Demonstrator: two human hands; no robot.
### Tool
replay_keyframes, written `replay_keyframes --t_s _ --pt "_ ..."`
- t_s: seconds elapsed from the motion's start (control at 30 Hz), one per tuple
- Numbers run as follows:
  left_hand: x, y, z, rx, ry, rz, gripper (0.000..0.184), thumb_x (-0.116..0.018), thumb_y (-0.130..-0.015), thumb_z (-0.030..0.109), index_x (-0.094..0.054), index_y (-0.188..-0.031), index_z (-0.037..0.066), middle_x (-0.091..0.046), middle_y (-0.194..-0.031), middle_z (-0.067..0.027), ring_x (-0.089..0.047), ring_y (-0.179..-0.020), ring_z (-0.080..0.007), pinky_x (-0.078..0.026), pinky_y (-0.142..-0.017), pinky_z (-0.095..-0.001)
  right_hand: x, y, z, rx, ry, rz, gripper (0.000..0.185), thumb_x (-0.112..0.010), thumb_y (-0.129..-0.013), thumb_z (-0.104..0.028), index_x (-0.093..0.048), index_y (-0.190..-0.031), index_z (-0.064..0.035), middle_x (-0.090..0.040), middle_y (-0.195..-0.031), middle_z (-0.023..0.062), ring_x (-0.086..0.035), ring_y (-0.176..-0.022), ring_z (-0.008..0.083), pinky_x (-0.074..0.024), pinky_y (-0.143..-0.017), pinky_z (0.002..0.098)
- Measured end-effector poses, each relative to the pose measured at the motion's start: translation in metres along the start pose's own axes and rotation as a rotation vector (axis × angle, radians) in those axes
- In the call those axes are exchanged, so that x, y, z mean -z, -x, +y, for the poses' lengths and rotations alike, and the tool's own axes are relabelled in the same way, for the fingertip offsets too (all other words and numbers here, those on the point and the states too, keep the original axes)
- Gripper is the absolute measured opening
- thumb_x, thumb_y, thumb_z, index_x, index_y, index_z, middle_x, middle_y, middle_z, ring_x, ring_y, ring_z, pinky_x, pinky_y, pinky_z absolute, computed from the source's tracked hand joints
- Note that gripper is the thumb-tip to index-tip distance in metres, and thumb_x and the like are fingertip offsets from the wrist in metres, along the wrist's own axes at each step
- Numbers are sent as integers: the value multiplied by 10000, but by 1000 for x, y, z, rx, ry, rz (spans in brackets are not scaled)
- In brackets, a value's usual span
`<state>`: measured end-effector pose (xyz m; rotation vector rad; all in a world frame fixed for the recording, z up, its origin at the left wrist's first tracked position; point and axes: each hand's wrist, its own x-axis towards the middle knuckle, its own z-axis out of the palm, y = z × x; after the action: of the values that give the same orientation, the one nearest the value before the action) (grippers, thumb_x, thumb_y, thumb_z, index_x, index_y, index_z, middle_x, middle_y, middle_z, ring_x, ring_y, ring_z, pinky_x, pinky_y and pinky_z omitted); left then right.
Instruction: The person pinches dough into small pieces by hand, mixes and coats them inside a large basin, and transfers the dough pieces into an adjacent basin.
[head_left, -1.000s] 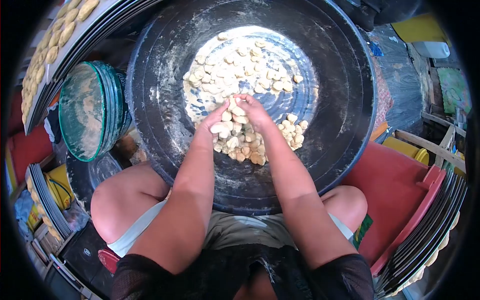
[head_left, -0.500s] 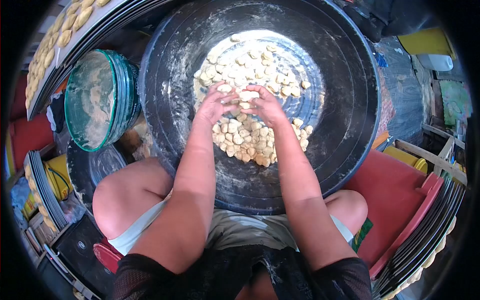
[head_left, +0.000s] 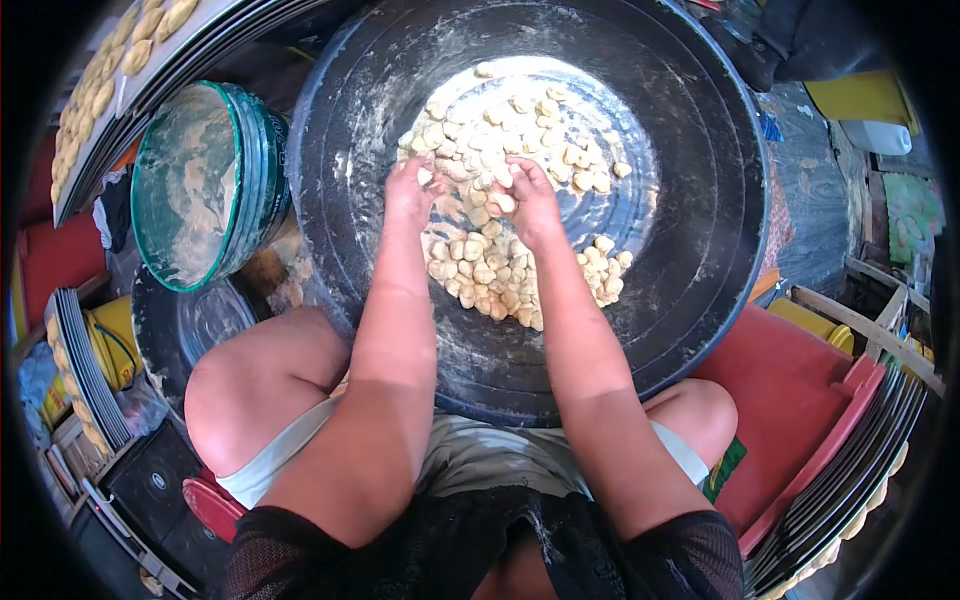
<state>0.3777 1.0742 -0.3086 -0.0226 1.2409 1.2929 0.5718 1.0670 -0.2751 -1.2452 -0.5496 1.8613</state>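
Dough pieces [head_left: 478, 272] lie in the black basin [head_left: 705, 210]; the left hand [head_left: 406, 192] pinches one, the right hand [head_left: 538, 206] at least one. Squeezing hard could flatten them — crowding could make them stick.

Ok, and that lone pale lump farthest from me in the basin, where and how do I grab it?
Probably pinch the lump across its left and right sides, coming down from above: it looks small and rounded, lies apart from the other lumps, leaving the grip room, and the basin is open on top.
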Motion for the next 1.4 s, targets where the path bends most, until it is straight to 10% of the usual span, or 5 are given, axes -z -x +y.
replay_keyframes --t_s 0.27,0.57,0.8,1.17,1.4 --pt "56 -42 -60 -324 -1304 316 573 -680 -816 258 -481 -1263 -40 -572 -1189 -247 -579 -1059 -358 -451 -923 -414 91 -21 31 -153 978 347 393 -637 -869 -343 -641 -1058 2 -675 -857 126 -641 -864 235 -554 -707 347" --pt "40 -7 -82 225 -498 -12 372 -558 -918 305 -579 -1142 9 -630 -1082 -146 -616 -962 -247 -503 -804 -377 4 7 67 -400 137 -189 334 -653 -860 -113 -569 -1177 -48 -631 -1044 87 -627 -891 198 -533 -780 308" --pt "26 0 -94 275 -932 -645 544 -682 -841 269 -497 -1323 95 -621 -1064 -43 -561 -968 -145 -453 -820 -308 59 -51 51 282 1040 348 446 -688 -800 -75 -547 -1223 -81 -652 -937 92 -636 -779 193 -541 -727 293" --pt "2 18 -34 379 -404 -397 462 -604 -908 263 -469 -1308 77 -603 -1071 -58 -589 -885 -158 -506 -747 -321 26 -28 32 -5 870 -60 401 -616 -845 -159 -542 -1216 -24 -622 -1116 143 -634 -889 207 -490 -806 312" --pt "44 -43 -35 -325 -482 101 425 -597 -854 218 -556 -1230 26 -648 -1069 -119 -616 -957 -226 -495 -779 -333 56 -2 56 316 1035 702 607 -611 -835 -196 -364 -1358 -13 -378 -1385 237 -453 -1218 338 -388 -985 394"
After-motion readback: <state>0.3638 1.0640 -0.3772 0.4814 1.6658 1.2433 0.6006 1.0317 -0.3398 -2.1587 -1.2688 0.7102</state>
